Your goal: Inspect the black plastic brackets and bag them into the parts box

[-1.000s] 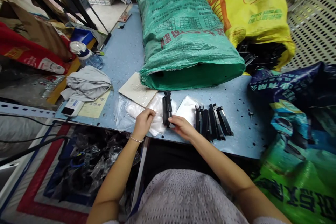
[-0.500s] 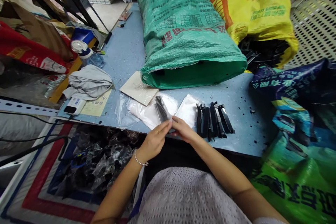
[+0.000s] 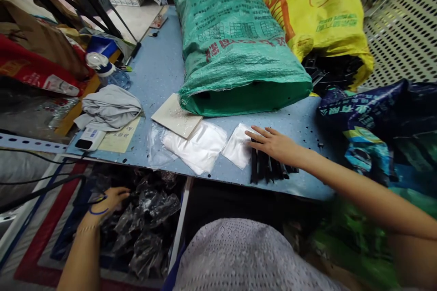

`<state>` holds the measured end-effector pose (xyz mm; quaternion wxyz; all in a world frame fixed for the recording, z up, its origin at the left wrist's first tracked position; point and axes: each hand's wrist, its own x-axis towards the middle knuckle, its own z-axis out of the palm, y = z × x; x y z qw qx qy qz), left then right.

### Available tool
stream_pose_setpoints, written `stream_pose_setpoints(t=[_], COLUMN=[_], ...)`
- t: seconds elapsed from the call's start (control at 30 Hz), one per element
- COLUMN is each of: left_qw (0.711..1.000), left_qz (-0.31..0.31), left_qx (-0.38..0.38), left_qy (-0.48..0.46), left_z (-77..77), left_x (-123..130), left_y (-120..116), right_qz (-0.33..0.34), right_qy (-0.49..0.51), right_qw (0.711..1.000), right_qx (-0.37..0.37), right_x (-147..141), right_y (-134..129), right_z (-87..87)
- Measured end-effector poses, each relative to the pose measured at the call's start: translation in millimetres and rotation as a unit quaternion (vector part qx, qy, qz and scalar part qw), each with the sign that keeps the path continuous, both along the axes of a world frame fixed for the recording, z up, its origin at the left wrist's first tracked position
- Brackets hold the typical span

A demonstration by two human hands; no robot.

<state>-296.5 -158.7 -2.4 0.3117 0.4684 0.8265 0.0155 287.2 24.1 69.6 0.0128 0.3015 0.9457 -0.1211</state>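
My right hand (image 3: pixel 276 145) lies palm down over the row of black plastic parts (image 3: pixel 261 168) on the table, its fingers apart and covering their upper ends. Its fingertips reach the edge of a small stack of thin white plastic bags (image 3: pixel 238 148). Down to the left, my left hand (image 3: pixel 114 198) hovers over a bin heaped with black parts in clear bags (image 3: pixel 150 218). Its fingers are stretched out and I see nothing in them. Another pile of white plastic bags (image 3: pixel 201 145) lies mid-table, partly under a beige square board (image 3: pixel 175 116).
A large green woven sack (image 3: pixel 235 50) lies on the blue table with its mouth towards me. Behind it on the right is a yellow sack (image 3: pixel 317 13) of black parts. A grey cloth (image 3: pixel 109 108), a white device (image 3: pixel 90 140) and a water bottle (image 3: pixel 109 72) stand left.
Both hands have parted and the bagged black part they held is gone from them. My left hand moved left and down over the bin; my right hand moved right onto the black parts.
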Motion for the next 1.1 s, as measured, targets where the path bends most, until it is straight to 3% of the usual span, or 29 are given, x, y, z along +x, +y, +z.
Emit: stream_pose_setpoints(t=[0.1, 0.17, 0.23, 0.3, 0.4, 0.47, 0.53, 0.6, 0.63, 0.7, 0.77, 0.8, 0.87, 0.9, 0.97, 1.1], left_qw=[0.994, 0.990, 0.991, 0.995, 0.969, 0.949, 0.928, 0.916, 0.915, 0.917, 0.909, 0.900, 0.878, 0.871, 0.870, 0.893], left_qz=[0.065, 0.080, 0.072, 0.029, -0.084, -0.126, -0.151, -0.162, -0.153, -0.106, -0.046, -0.024, 0.004, 0.006, -0.030, -0.189], left_qx=[-0.038, -0.052, -0.072, -0.094, -0.038, 0.141, 0.294, 0.345, 0.354, 0.340, 0.293, 0.264, 0.237, 0.247, 0.296, 0.355], left_qy=[0.083, 0.103, 0.085, -0.014, -0.230, -0.253, -0.174, -0.123, -0.118, -0.178, -0.292, -0.346, -0.416, -0.425, -0.393, -0.202], left_z=[-26.6, -28.3, -19.2, -2.5, 23.9, 31.2, 26.2, 13.1, 5.9, -5.7, -11.2, -11.7, -9.7, -7.6, -2.9, 2.3], left_x=[-39, -42, -26, 10, 104, 178, 240, 275, 281, 275, 259, 250, 238, 234, 229, 220], left_y=[19, 25, 27, 30, 41, 57, 79, 102, 112, 128, 137, 139, 140, 139, 136, 132], right_qz=[0.089, 0.104, 0.094, 0.079, 0.040, -0.015, -0.095, -0.187, -0.228, -0.279, -0.288, -0.283, -0.268, -0.266, -0.284, -0.331], right_qy=[-0.039, -0.050, -0.059, -0.066, -0.042, 0.017, 0.108, 0.223, 0.285, 0.394, 0.466, 0.488, 0.514, 0.518, 0.516, 0.486], right_qw=[0.995, 0.993, 0.994, 0.995, 0.998, 0.996, 0.978, 0.925, 0.882, 0.764, 0.636, 0.584, 0.508, 0.485, 0.471, 0.514], right_qx=[0.017, 0.013, 0.009, 0.003, -0.032, -0.085, -0.154, -0.243, -0.300, -0.429, -0.543, -0.583, -0.637, -0.653, -0.657, -0.625], right_x=[0, -2, 0, 6, 14, 12, 1, -17, -27, -50, -75, -88, -112, -122, -136, -130], right_y=[21, 27, 30, 32, 33, 29, 19, 4, -4, -20, -32, -36, -40, -42, -44, -57], right_z=[-9.4, -9.6, -5.1, 2.6, 14.7, 17.8, 13.8, 3.7, -2.3, -13.7, -22.4, -26.0, -33.1, -36.8, -44.3, -55.4])
